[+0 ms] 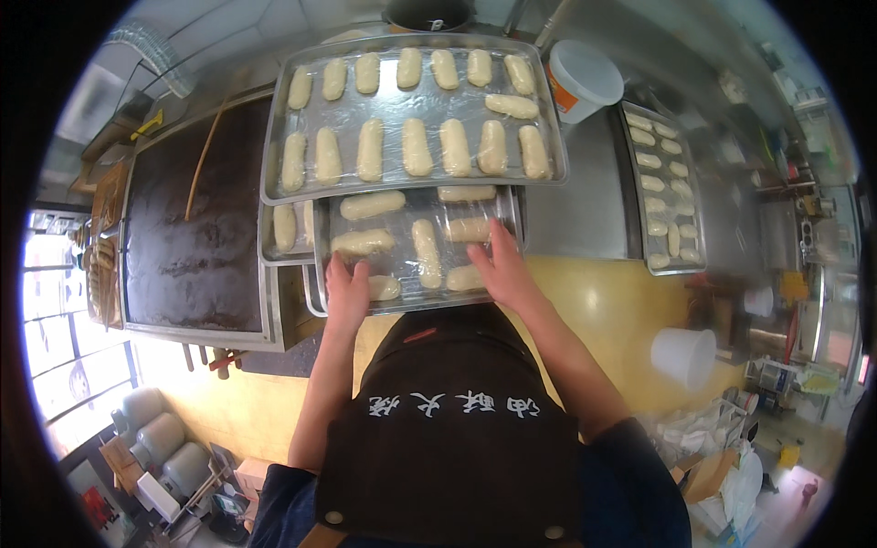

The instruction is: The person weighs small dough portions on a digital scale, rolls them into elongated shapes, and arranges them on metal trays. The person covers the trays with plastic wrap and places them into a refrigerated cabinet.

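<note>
In front of me a metal baking tray point(404, 267) holds elongated pieces of pale dough point(426, 253) under clear plastic film. It juts towards me from beneath another tray. At its near left corner is my left hand point(347, 288), thumb and fingers apart, beside a dough piece point(363, 242). My right hand point(505, 270) lies over the right side, with its fingertips at a dough piece point(468, 229) and its thumb near another point(464, 278). Whether either hand grips the rim or only touches the film is hidden. Above, a larger tray point(384, 106) carries two main rows of film-covered dough.
A dark griddle-like surface point(199, 267) with a thin stick point(205, 157) on it stands left. A white plastic bucket point(586, 79) is right of the upper tray. Another dough tray point(664, 192) lies farther right. A white bin point(684, 356) and gas cylinders point(161, 438) stand lower.
</note>
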Demonstrator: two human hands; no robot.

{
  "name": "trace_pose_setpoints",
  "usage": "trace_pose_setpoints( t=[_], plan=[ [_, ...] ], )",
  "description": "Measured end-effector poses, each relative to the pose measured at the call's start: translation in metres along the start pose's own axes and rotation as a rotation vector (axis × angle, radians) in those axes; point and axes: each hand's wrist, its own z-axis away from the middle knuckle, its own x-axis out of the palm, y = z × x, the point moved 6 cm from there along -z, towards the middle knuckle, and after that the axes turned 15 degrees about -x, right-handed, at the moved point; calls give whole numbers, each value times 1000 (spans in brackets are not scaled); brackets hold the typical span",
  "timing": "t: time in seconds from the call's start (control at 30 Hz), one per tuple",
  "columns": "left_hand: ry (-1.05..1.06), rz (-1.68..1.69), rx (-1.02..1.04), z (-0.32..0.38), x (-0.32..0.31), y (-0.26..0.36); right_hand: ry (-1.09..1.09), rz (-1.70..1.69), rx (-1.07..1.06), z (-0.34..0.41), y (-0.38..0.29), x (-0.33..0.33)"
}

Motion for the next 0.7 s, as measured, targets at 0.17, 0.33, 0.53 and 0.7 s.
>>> trace_pose_setpoints(
  t=[0.17, 0.33, 0.53, 0.7],
  plan=[
    [179, -142, 197, -28, 3, 4, 25, 169, 200, -8, 24, 17],
    [236, -303, 375, -46, 7, 33, -2, 187, 104, 18, 11, 25],
    [115, -494, 37, -73, 16, 56, -22, 298, 73, 31, 9, 21],
    [376, -351, 376, -42, 8, 71, 80, 186, -3, 37, -1, -4]
  ],
)
